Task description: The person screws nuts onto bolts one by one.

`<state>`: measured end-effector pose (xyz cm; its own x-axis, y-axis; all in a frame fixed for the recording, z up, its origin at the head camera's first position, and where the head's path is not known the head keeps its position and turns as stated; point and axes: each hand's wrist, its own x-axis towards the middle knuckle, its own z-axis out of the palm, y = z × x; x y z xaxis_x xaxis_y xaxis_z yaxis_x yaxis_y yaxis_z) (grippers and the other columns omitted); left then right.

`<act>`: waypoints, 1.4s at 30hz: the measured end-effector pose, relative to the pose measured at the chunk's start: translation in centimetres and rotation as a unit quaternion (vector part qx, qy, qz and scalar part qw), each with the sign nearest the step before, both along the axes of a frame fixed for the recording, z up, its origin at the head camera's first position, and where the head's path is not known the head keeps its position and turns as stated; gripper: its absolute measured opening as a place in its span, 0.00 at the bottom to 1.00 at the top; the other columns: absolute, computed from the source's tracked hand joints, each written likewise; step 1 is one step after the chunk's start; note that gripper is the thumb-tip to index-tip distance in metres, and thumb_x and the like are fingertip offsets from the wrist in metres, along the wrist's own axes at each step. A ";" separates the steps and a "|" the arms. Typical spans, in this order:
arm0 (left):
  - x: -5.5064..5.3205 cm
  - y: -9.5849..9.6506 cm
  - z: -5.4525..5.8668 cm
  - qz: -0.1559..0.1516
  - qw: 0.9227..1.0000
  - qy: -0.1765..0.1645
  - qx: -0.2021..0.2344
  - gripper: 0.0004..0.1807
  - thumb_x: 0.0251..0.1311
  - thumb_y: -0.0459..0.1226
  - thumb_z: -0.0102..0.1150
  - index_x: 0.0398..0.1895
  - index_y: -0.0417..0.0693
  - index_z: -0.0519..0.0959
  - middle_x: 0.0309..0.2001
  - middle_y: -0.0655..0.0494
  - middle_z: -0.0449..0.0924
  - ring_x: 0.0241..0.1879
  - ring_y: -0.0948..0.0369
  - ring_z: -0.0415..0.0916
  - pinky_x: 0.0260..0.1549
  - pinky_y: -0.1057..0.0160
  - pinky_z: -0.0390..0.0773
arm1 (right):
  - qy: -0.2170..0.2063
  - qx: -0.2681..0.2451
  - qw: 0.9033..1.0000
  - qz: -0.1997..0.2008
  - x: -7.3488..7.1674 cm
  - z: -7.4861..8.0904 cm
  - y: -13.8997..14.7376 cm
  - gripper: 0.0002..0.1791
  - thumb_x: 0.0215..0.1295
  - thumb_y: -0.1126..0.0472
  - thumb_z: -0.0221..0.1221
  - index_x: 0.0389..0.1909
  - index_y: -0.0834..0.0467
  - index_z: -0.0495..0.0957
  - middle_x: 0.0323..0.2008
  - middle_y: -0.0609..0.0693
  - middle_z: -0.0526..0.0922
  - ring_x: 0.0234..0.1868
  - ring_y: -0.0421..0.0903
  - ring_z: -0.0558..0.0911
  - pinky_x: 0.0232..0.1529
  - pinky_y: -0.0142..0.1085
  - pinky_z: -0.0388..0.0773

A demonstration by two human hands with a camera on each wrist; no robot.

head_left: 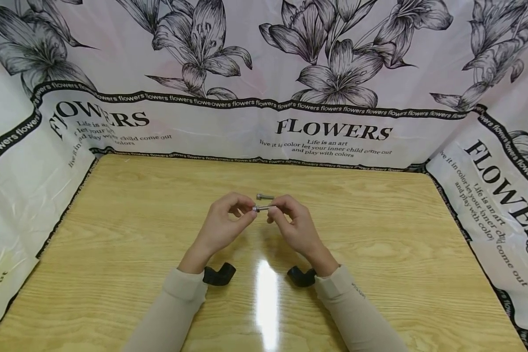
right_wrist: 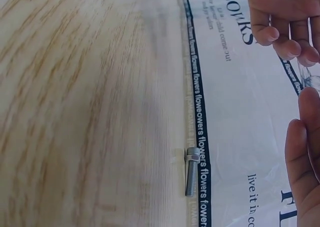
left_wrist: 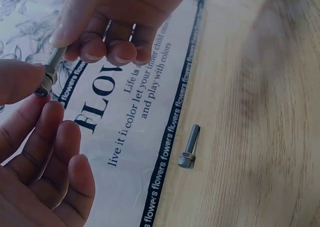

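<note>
Near the middle of the table, my left hand (head_left: 225, 221) pinches the head end of a metal bolt (head_left: 263, 208) between thumb and fingers. The right hand (head_left: 300, 226) holds the opposite end of that bolt's shank, so it lies roughly level between both hands. Up close in the left wrist view, a nut (left_wrist: 50, 72) sits on the held bolt close to its head. Just beyond the hands a second bolt (head_left: 265, 197) lies on its side on the table; the right wrist view shows a nut (right_wrist: 192, 157) by its head. The held bolt is hidden in the right wrist view.
The wood-grain table (head_left: 127, 234) extends around both hands. A white flower-printed sheet (head_left: 211, 122) with black lettered borders stands along its back and sides. Black curved pieces (head_left: 220, 275) sit at both wrists beside the beige sleeves (head_left: 169, 313).
</note>
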<state>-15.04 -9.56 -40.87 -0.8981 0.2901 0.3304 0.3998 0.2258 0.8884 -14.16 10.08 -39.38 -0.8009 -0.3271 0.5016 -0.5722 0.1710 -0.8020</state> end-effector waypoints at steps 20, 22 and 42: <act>-0.5 0.0 0.2 0.026 0.998 0.025 -0.046 0.06 0.60 0.33 0.63 0.40 0.46 0.80 0.35 0.58 0.80 0.35 0.63 0.75 0.36 0.60 0.76 | -0.010 0.031 0.999 0.002 -0.7 0.4 0.3 0.02 0.63 0.77 0.55 0.36 0.71 0.74 0.29 0.63 0.79 0.29 0.56 0.80 0.35 0.44 0.78; -0.5 0.1 0.2 0.029 0.998 0.023 -0.050 0.06 0.60 0.32 0.63 0.40 0.45 0.80 0.35 0.58 0.80 0.35 0.63 0.75 0.36 0.60 0.76 | -0.017 0.049 0.999 -0.003 -0.8 0.6 0.4 0.02 0.63 0.75 0.56 0.36 0.70 0.75 0.29 0.61 0.80 0.29 0.54 0.80 0.35 0.44 0.78; -2.3 1.0 -0.1 0.037 0.985 -0.026 -0.169 0.04 0.62 0.36 0.62 0.38 0.48 0.80 0.37 0.61 0.78 0.37 0.64 0.74 0.37 0.62 0.74 | -0.079 0.189 0.979 -0.001 -4.2 -2.3 2.6 0.07 0.68 0.59 0.58 0.39 0.59 0.80 0.35 0.47 0.81 0.33 0.42 0.78 0.36 0.40 0.78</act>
